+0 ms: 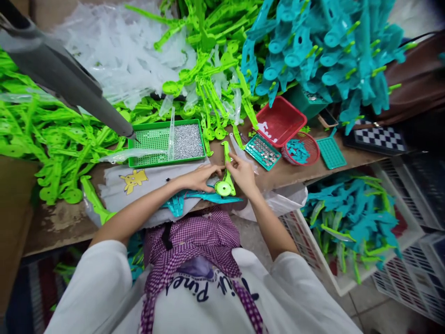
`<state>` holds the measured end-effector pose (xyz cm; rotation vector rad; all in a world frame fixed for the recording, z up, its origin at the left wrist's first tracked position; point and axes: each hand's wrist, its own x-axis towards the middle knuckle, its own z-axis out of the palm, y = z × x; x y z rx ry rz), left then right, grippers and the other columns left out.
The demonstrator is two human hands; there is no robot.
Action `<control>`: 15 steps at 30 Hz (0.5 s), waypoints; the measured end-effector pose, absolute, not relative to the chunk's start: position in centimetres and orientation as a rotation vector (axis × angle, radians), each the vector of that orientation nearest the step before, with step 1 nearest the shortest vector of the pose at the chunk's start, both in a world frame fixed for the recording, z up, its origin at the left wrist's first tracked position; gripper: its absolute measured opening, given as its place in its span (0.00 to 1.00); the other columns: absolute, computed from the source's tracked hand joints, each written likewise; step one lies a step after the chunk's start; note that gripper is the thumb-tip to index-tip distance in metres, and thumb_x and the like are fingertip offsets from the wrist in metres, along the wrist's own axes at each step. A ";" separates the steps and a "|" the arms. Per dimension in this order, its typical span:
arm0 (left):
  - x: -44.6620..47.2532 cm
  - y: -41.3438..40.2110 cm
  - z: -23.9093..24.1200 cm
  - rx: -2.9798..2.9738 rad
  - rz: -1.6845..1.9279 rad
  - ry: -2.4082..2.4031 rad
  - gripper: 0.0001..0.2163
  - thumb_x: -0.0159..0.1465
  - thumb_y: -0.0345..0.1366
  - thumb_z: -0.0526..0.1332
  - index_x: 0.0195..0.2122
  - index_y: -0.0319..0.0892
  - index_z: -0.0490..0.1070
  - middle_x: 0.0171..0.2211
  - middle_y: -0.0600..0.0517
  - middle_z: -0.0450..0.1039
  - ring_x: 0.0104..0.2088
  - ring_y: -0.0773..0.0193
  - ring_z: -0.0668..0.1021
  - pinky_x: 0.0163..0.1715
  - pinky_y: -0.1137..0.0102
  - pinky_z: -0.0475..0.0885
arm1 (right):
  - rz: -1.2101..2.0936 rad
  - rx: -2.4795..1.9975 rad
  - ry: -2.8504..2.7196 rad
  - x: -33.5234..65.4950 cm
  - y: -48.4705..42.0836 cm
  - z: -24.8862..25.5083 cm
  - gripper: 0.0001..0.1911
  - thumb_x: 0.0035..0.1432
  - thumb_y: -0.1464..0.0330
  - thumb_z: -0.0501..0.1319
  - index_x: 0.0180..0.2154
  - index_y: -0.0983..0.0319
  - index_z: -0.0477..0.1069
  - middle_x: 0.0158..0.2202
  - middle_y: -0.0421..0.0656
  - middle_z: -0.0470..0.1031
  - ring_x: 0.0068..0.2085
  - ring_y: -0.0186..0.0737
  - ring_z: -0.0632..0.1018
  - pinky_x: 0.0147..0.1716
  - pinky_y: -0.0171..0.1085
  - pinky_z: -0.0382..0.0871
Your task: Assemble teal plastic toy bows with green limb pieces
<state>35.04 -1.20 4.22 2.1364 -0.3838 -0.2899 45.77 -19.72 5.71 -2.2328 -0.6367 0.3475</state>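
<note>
Your workbench is a worn wooden top, heaped along its far edge with loose plastic parts: green pieces at the far left corner and centre, clear ones behind them, teal ones toward the far right. A grey arm-like fixture slants in from the upper left, its tip just above the green tray, which holds a bed of small silver pins on its right side. Near the right edge sit a red basket, a round red basket with teal bits, and a small teal tray of metal discs. Off the right edge, a white crate on the floor holds assembled teal and green pieces. The only clear room is the narrow strip at the near edge, on a grey cloth. There your left hand rests with fingers curled, pinching the green toy piece from the left, while your right hand closes on its shaft from the right, fingertips pressed on the upper end. The piece stands roughly upright off the near edge, its round end lowest, just above a teal piece lying flat on the cloth beneath both hands.
</note>
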 end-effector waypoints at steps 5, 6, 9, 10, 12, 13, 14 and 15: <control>35.1 -1.2 4.2 2.136 -0.302 -0.388 0.24 0.56 0.37 0.67 0.53 0.42 0.64 0.52 0.45 0.70 0.50 0.50 0.72 0.51 0.60 0.66 | 0.302 -2.437 -0.800 45.8 -19.1 6.3 0.23 0.62 0.64 0.57 0.55 0.64 0.77 0.33 0.48 0.82 0.35 0.48 0.80 0.37 0.42 0.69; 35.0 -1.2 4.3 2.131 -0.303 -0.389 0.25 0.56 0.37 0.67 0.54 0.42 0.64 0.52 0.45 0.70 0.51 0.50 0.72 0.52 0.60 0.66 | 0.304 -2.480 -0.835 45.8 -19.0 6.6 0.22 0.63 0.65 0.57 0.55 0.64 0.77 0.34 0.49 0.82 0.37 0.49 0.81 0.38 0.42 0.69; 35.0 -1.1 4.2 2.114 -0.285 -0.390 0.28 0.56 0.38 0.67 0.57 0.43 0.63 0.54 0.44 0.70 0.52 0.49 0.73 0.53 0.59 0.66 | 0.327 -2.603 -0.913 45.9 -18.6 7.3 0.21 0.65 0.66 0.56 0.55 0.64 0.76 0.38 0.51 0.83 0.40 0.51 0.82 0.39 0.42 0.69; 35.0 -1.1 4.1 2.109 -0.275 -0.395 0.30 0.56 0.38 0.68 0.60 0.44 0.62 0.56 0.44 0.70 0.53 0.49 0.72 0.54 0.58 0.66 | 0.339 -2.635 -0.937 46.0 -18.5 7.6 0.21 0.65 0.66 0.56 0.55 0.63 0.76 0.38 0.51 0.83 0.40 0.51 0.82 0.39 0.42 0.69; 35.0 -1.1 4.0 2.103 -0.268 -0.419 0.34 0.57 0.39 0.67 0.65 0.46 0.60 0.61 0.44 0.67 0.57 0.48 0.71 0.57 0.56 0.64 | 0.371 -2.687 -0.986 46.2 -18.3 8.2 0.20 0.65 0.66 0.56 0.55 0.63 0.76 0.39 0.51 0.84 0.42 0.51 0.82 0.39 0.41 0.69; 35.0 -1.1 3.9 2.104 -0.272 -0.438 0.34 0.58 0.39 0.67 0.66 0.48 0.59 0.64 0.44 0.65 0.59 0.47 0.70 0.59 0.55 0.63 | 0.388 -2.714 -1.010 46.3 -18.2 8.6 0.19 0.66 0.66 0.56 0.54 0.62 0.77 0.40 0.51 0.83 0.42 0.52 0.82 0.39 0.42 0.69; 35.0 -1.0 3.9 2.108 -0.283 -0.456 0.34 0.59 0.39 0.67 0.67 0.49 0.59 0.67 0.45 0.62 0.62 0.46 0.68 0.61 0.53 0.61 | 0.402 -2.746 -1.030 46.4 -18.2 8.9 0.18 0.66 0.65 0.56 0.53 0.61 0.77 0.40 0.52 0.83 0.42 0.53 0.82 0.38 0.42 0.69; 35.1 -1.0 4.0 2.113 -0.297 -0.471 0.34 0.59 0.38 0.67 0.67 0.51 0.60 0.69 0.45 0.59 0.64 0.46 0.67 0.62 0.52 0.59 | 0.409 -2.777 -1.047 46.5 -18.3 9.2 0.18 0.67 0.64 0.56 0.53 0.61 0.77 0.42 0.52 0.83 0.43 0.53 0.82 0.38 0.42 0.69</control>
